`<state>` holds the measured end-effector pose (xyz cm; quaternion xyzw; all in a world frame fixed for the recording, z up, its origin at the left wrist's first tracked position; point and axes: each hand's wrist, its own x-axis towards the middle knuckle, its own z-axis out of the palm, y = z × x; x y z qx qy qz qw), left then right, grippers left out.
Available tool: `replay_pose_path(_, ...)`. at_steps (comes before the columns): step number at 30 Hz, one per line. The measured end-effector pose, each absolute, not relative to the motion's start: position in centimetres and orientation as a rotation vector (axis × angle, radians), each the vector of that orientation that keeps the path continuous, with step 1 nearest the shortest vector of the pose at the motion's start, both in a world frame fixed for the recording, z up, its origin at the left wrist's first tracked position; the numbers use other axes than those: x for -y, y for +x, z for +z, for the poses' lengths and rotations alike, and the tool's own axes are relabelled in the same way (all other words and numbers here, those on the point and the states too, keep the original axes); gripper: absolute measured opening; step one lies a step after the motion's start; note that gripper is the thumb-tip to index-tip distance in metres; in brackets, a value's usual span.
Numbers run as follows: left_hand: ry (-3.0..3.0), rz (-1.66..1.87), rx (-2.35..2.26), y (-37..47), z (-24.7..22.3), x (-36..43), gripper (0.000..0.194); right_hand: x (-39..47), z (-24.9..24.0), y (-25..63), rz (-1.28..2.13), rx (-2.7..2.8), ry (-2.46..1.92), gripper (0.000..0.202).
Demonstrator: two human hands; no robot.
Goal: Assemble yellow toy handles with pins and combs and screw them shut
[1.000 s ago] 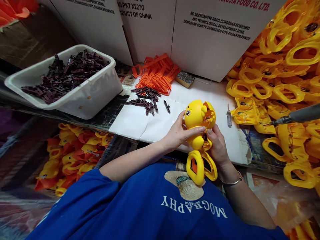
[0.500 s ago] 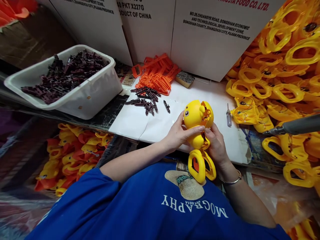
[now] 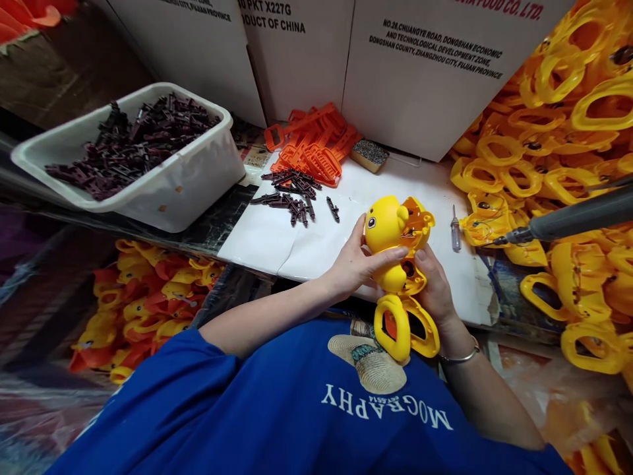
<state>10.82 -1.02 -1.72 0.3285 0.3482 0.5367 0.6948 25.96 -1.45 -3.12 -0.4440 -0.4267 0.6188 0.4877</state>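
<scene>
Between my hands, above my lap at the table's edge, is a yellow plastic duck toy in two halves, partly parted. My left hand point(image 3: 353, 260) is closed around the outer half, the duck shell with the printed eye point(image 3: 383, 227), thumb across its body. My right hand point(image 3: 436, 284) grips the other half, the open yellow shell point(image 3: 419, 227), whose hollow inside faces up. Both halves have a ring-shaped handle at the bottom, and some orange shows through the front ring. The fingertips of my right hand are hidden behind the shell.
Dark plastic parts point(image 3: 297, 188) and orange frames point(image 3: 321, 148) lie on the white sheet, beside a small box of screws point(image 3: 370, 157). A white tub point(image 3: 198, 185) stands left. A screwdriver point(image 3: 455, 231), a hanging power driver point(image 3: 568, 218) and piled yellow shells point(image 3: 534, 155) are right.
The two duck halves have spread further apart, my right hand turning its half outward to the right. The power driver's tip has shifted left and up in view.
</scene>
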Motion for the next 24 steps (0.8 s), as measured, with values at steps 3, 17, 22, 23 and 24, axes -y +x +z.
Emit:
replay_pose_path(3, 0.73, 1.196, -0.761, 10.75, -1.65, 1.04, 0.084, 1.46, -3.16, 25.93, 1.488, 1.066, -1.095, 0.047)
replay_pose_path(17, 0.81, 1.238, -0.731, 10.69, -1.73, 1.08, 0.069, 1.21, -3.34, 26.15, 1.445, 1.074, -1.062, 0.044)
replay_pose_path(22, 0.801, 1.234, -0.758, 10.68, -2.13, 0.99, 0.08, 1.14, -3.2, 26.05, 1.445, 1.11, -1.087, 0.044)
replay_pose_path(23, 0.792, 1.234, -0.77, 10.69, -2.18, 1.02, 0.082, 1.15, -3.11, 25.95, 1.46, 1.094, -1.079, 0.044)
replay_pose_path(24, 0.78, 1.232, -0.781, 10.71, -2.2, 1.07, 0.084, 1.16, -3.02, 25.85, 1.472, 1.079, -1.067, 0.043)
